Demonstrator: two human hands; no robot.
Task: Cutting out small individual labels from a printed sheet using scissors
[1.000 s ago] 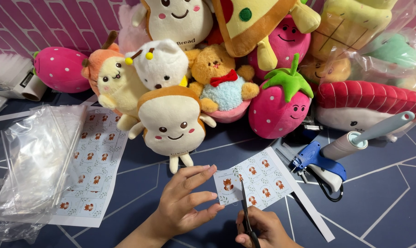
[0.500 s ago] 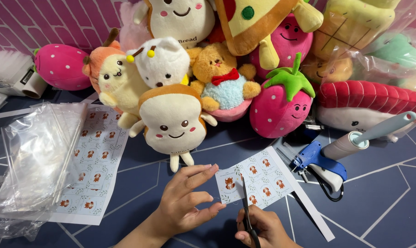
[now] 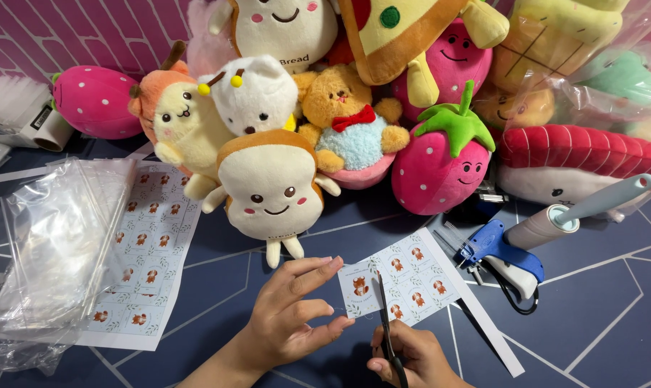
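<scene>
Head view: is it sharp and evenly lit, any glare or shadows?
Head view: sharp and evenly lit; glare on the plastic bags; soft shadow under the left hand; right hand and scissors cut off by the bottom edge.

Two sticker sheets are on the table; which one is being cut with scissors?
The small sticker sheet between the left hand and right hand, scissors on it. The larger sheet lies untouched beside the plastic bags.

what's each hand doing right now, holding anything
Left hand: open, fingertips pinching the edge of the sticker sheet.
Right hand: closed around the scissors, blades at the sheet.
</scene>
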